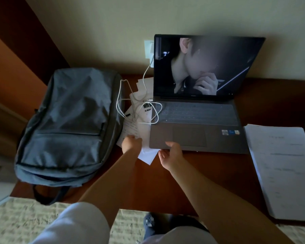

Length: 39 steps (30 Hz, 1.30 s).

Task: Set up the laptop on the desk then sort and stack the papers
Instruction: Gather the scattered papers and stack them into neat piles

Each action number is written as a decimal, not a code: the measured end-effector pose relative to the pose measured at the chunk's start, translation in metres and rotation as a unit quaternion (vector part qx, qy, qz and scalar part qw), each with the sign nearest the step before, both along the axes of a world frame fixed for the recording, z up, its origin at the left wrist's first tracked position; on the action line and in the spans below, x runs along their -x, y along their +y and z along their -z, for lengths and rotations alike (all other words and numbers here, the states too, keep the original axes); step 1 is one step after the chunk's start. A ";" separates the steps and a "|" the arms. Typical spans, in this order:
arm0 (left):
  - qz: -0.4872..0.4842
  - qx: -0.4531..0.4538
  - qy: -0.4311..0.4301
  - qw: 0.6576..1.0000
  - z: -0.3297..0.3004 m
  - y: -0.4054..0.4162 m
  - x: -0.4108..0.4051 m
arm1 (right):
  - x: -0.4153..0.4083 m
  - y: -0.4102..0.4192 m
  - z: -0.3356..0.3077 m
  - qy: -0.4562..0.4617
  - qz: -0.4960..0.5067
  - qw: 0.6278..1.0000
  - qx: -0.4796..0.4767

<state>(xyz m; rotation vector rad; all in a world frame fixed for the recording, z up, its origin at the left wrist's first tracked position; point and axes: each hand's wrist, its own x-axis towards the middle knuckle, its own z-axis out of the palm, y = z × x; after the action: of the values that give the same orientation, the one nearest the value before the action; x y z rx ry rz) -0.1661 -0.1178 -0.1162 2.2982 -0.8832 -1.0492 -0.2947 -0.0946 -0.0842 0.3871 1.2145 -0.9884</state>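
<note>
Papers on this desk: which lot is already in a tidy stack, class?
The stack right of the laptop, the neat stack. The loose papers left of it lie scattered under the white cable.

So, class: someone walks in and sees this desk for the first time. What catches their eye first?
The open laptop at the back of the desk, lid up against the wall. Next, the grey backpack lying flat on the left. Then the left hand and right hand at loose papers under a white cable.

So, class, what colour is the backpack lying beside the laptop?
Grey-blue; the backpack shows plainly in the head view.
</note>
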 end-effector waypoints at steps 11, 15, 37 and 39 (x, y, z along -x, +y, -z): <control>0.032 -0.014 -0.044 0.998 -0.005 -0.016 0.010 | 0.004 -0.009 -0.003 0.031 -0.014 0.999 0.007; -0.051 0.037 0.066 0.996 -0.005 -0.017 0.013 | 0.010 -0.008 -0.009 0.039 -0.012 0.998 0.040; -0.051 -0.057 0.313 0.947 -0.007 0.032 0.021 | 0.006 -0.018 -0.010 0.076 -0.072 0.991 0.080; -0.045 -0.092 0.331 0.938 -0.011 0.040 0.008 | 0.010 -0.016 -0.009 0.084 -0.090 0.990 0.074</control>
<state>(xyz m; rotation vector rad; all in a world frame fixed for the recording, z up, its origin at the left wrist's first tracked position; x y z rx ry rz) -0.1743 -0.0777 -0.1051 1.8736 -0.4110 -1.7676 -0.3048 -0.1102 -0.0757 0.0768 1.2937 -0.9604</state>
